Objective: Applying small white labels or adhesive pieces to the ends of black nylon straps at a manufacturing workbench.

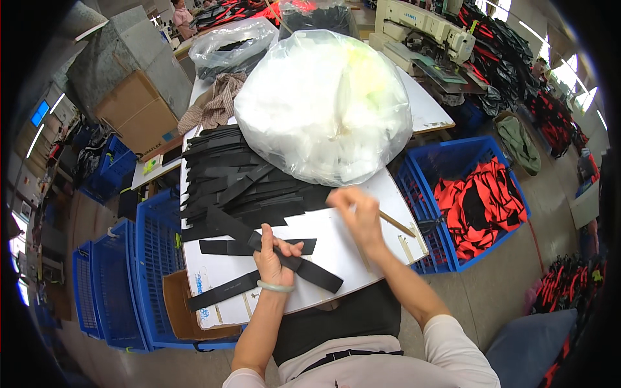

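Observation:
My left hand [275, 260], with a pale bangle at the wrist, grips a black fabric strip [317, 273] that slants across the fingers. One of its fingers points up, away from me. Under and beside it lie other black strips, one crosswise [220, 247] and one near the front left edge [226, 290]. To the right, my right hand [359, 216] is raised above the white table [336, 236]. Motion blurs its fingers, so what they hold, if anything, is unclear. Many overlapping black strips [220, 178] cover the table's left side.
A large clear bag of white material [323, 110] fills the table's back. A thin wooden stick [398, 224] lies right of my right hand. Blue crates flank the table; the right one [462, 265] holds red and black pieces. A sewing machine [427, 29] stands behind.

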### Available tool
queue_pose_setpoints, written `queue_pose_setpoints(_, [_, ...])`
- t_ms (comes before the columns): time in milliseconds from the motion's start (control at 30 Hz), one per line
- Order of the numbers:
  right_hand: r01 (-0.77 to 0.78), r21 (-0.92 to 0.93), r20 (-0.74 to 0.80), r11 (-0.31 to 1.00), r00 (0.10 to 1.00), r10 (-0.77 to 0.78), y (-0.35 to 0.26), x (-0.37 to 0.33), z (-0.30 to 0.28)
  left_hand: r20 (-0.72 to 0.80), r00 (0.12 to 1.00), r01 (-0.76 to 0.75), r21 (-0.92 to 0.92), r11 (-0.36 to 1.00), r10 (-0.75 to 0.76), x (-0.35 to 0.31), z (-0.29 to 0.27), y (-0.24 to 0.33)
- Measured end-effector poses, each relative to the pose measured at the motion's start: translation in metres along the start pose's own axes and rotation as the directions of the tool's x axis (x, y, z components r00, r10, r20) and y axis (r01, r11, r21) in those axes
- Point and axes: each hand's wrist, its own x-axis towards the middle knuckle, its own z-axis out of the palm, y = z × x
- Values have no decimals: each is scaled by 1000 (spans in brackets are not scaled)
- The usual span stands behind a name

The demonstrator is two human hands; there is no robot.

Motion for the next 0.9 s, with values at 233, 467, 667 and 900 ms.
queue_pose_setpoints(233, [-231,-417,-341,879,936,84,58,94,36,100,989,112,15,994,-113,-18,-3,-19])
queue_pose_setpoints(467, [-232,-49,-451,971,873,186,76,76,27,29,995,99,-7,995,-98,-15,-15,-8])
queue_pose_setpoints(667, [-324,123,-348,938,871,346,76,86,23,81,988,132,-17,991,-130,-13,-4,-14])
queue_pose_setpoints(900, [-254,-179,-459,951,876,148,76,86,36,123,984,128,-14,992,-126,-19,3,-23])
